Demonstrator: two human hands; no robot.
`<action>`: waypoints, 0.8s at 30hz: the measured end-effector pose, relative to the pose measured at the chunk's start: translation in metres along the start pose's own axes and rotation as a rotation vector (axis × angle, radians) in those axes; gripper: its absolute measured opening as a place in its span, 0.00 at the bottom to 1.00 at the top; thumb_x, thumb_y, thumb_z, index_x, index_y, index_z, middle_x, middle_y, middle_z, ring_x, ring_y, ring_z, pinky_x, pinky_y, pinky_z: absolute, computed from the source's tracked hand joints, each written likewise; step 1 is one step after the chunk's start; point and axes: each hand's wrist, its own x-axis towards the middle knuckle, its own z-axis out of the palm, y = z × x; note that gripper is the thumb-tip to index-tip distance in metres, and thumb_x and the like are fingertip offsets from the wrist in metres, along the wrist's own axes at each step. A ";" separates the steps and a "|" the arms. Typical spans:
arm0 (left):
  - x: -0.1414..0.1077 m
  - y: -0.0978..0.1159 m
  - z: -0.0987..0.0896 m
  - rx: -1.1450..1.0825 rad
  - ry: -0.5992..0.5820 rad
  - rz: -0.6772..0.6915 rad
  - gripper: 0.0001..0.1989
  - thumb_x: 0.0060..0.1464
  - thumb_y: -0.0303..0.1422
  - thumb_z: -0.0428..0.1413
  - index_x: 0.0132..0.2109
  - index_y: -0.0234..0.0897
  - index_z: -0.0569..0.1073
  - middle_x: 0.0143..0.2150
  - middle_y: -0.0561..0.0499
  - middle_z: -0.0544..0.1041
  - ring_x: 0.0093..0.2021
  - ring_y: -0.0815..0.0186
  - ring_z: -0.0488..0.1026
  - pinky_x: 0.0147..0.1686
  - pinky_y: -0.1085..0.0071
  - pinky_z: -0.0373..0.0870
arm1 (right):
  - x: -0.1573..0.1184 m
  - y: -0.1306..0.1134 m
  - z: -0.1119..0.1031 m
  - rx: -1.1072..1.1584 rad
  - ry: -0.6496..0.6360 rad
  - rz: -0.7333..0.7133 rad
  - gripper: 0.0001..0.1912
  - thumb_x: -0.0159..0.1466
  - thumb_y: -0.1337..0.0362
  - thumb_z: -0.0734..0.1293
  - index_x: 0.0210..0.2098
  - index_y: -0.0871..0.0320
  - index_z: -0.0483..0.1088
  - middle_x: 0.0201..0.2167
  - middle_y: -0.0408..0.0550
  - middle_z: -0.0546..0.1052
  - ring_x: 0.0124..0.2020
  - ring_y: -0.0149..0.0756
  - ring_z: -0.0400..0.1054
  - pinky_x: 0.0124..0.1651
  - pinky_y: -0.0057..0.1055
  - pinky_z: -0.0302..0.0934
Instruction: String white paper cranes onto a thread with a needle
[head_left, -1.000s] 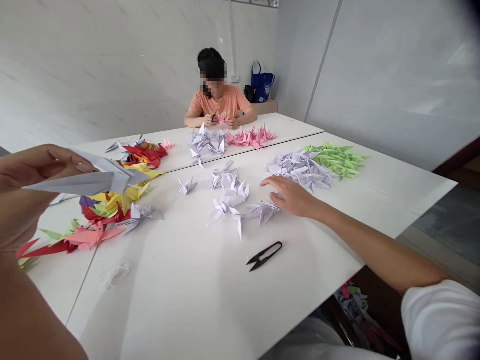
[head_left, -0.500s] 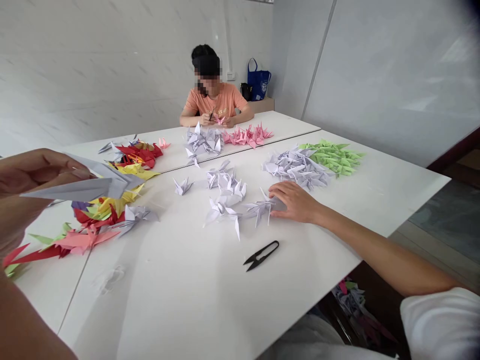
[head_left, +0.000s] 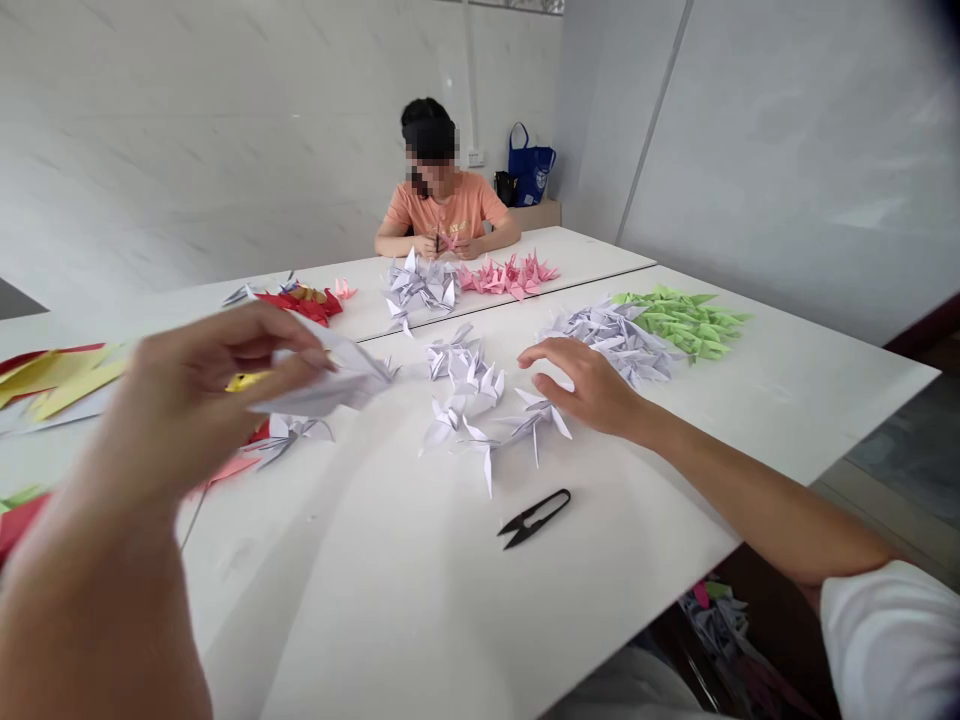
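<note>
My left hand [head_left: 217,375] is closed, pinching a white folded paper crane [head_left: 349,375] above the left part of the table. My right hand [head_left: 592,385] is open, thumb and curved fingers apart, with nothing between them. Just left of its fingertips lies a loose cluster of white paper cranes [head_left: 476,375]. Behind that hand sits a dense pile of white cranes [head_left: 619,330], touching a pile of green cranes [head_left: 694,325]. Black thread snips [head_left: 535,520] rest on the table nearer to me, pointing left.
Across the white table [head_left: 390,600] sits a co-worker [head_left: 446,205] in an orange shirt, holding a pink crane. In front are piles of white cranes [head_left: 424,285] and pink cranes [head_left: 510,275]. Mixed coloured cranes lie at left, partly behind my left arm. More folded paper [head_left: 716,620] lies below the table edge.
My left hand has moved right with the white crane, toward the middle. My right hand has lifted off the crane at the cluster's right end. The view has shifted slightly.
</note>
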 end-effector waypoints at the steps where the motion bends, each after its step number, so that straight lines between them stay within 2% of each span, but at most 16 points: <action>1: -0.003 0.009 0.005 0.014 -0.062 0.050 0.07 0.52 0.35 0.64 0.33 0.35 0.79 0.29 0.59 0.79 0.29 0.73 0.75 0.30 0.79 0.69 | 0.008 -0.012 -0.003 0.120 0.088 -0.035 0.11 0.74 0.60 0.59 0.49 0.55 0.70 0.47 0.49 0.80 0.49 0.42 0.75 0.56 0.41 0.66; 3: -0.011 0.026 0.011 0.052 -0.138 0.159 0.04 0.55 0.33 0.62 0.33 0.38 0.78 0.30 0.61 0.79 0.30 0.74 0.75 0.30 0.80 0.69 | 0.023 -0.037 -0.005 0.304 0.190 -0.094 0.10 0.74 0.58 0.60 0.47 0.55 0.71 0.41 0.47 0.80 0.45 0.38 0.76 0.51 0.37 0.68; 5: -0.018 0.039 0.013 0.065 -0.139 0.239 0.03 0.57 0.29 0.60 0.34 0.40 0.77 0.31 0.60 0.79 0.30 0.74 0.74 0.30 0.79 0.69 | 0.036 -0.059 -0.005 0.425 0.192 -0.135 0.10 0.74 0.58 0.61 0.47 0.55 0.71 0.41 0.46 0.80 0.44 0.37 0.76 0.50 0.36 0.69; 8: -0.027 0.053 0.012 0.091 -0.072 0.332 0.05 0.58 0.24 0.58 0.37 0.40 0.75 0.33 0.59 0.79 0.33 0.73 0.74 0.34 0.76 0.71 | 0.047 -0.080 -0.001 0.493 0.117 -0.210 0.09 0.70 0.59 0.66 0.49 0.54 0.69 0.45 0.46 0.79 0.46 0.37 0.75 0.51 0.36 0.69; 10: -0.030 0.058 0.011 0.149 0.002 0.416 0.07 0.58 0.23 0.58 0.38 0.41 0.74 0.33 0.59 0.78 0.35 0.71 0.74 0.40 0.72 0.72 | 0.051 -0.088 0.005 0.485 0.094 -0.252 0.10 0.69 0.62 0.69 0.49 0.53 0.68 0.44 0.46 0.78 0.44 0.37 0.74 0.49 0.36 0.70; 13: -0.034 0.064 0.009 0.210 0.054 0.538 0.07 0.59 0.23 0.58 0.39 0.42 0.72 0.31 0.60 0.77 0.33 0.71 0.74 0.51 0.66 0.72 | 0.052 -0.092 0.012 0.475 0.142 -0.292 0.09 0.69 0.68 0.67 0.47 0.52 0.68 0.40 0.44 0.78 0.40 0.36 0.73 0.44 0.36 0.70; 15: -0.036 0.066 0.009 0.215 0.051 0.559 0.08 0.60 0.23 0.58 0.40 0.42 0.71 0.30 0.61 0.76 0.31 0.71 0.73 0.54 0.64 0.72 | 0.051 -0.091 0.015 0.474 0.211 -0.325 0.10 0.69 0.70 0.67 0.47 0.51 0.69 0.40 0.45 0.77 0.39 0.36 0.72 0.43 0.36 0.70; 18: -0.038 0.069 0.009 0.210 0.039 0.524 0.07 0.60 0.26 0.60 0.42 0.42 0.71 0.33 0.59 0.77 0.35 0.68 0.75 0.51 0.65 0.72 | 0.049 -0.088 0.017 0.469 0.291 -0.350 0.13 0.67 0.73 0.67 0.47 0.50 0.69 0.40 0.45 0.78 0.40 0.37 0.73 0.43 0.37 0.70; 21: -0.039 0.069 0.010 0.203 0.021 0.469 0.07 0.60 0.28 0.60 0.43 0.42 0.71 0.38 0.56 0.78 0.38 0.67 0.75 0.45 0.67 0.71 | 0.048 -0.086 0.020 0.518 0.323 -0.343 0.13 0.67 0.73 0.67 0.47 0.50 0.69 0.40 0.45 0.78 0.39 0.37 0.73 0.42 0.38 0.71; 24: -0.039 0.070 0.012 0.211 0.009 0.469 0.06 0.60 0.28 0.60 0.43 0.42 0.72 0.37 0.55 0.78 0.38 0.66 0.75 0.43 0.66 0.71 | 0.046 -0.085 0.025 0.601 0.344 -0.344 0.13 0.67 0.73 0.67 0.48 0.50 0.70 0.40 0.45 0.78 0.40 0.36 0.73 0.42 0.37 0.72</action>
